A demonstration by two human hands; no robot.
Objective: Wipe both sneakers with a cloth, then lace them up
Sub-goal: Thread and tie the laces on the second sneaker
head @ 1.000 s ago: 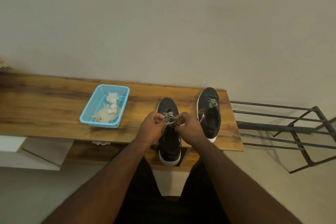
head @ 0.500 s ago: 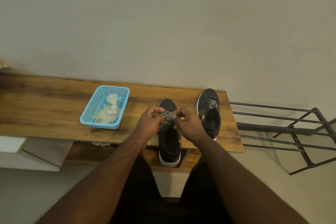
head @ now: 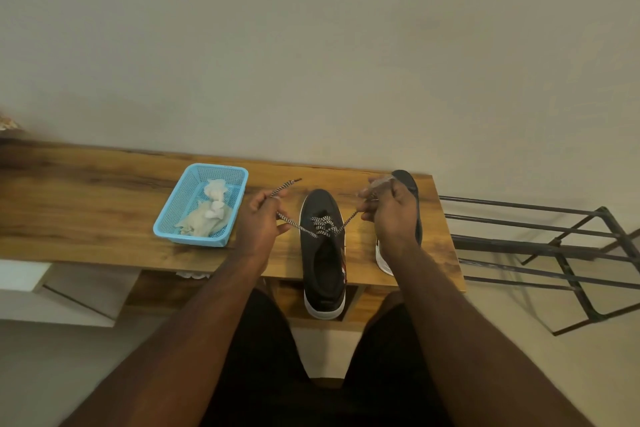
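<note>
Left hand (head: pixel 260 225) and right hand (head: pixel 388 215) each pinching an end of the striped lace (head: pixel 323 225), pulled taut sideways. Near sneaker (head: pixel 323 263) on the wooden bench (head: pixel 86 211), heel overhanging; second sneaker (head: pixel 410 184) behind the right hand.

The tabletop (head: pixel 86 204) is wood or wood-look laminate, warm brown with dark streaked grain and a faint satin sheen. The basket (head: pixel 180 199) is light blue plastic, its walls a fine perforated mesh. The cloth (head: pixel 204 218) in it is soft, crumpled, off-white fabric. The near sneaker (head: pixel 323 270) has a matt black upper, seemingly fabric or smooth synthetic, with a white rubbery sole edge; the far sneaker (head: pixel 412 191) looks the same. The lace (head: pixel 323 225) is woven cord, speckled black and white, with a dark smooth tip. The rack (head: pixel 540 246) is dark, matt metal bar. The wall (head: pixel 311 45) is plain, matt, pale paint.
</note>
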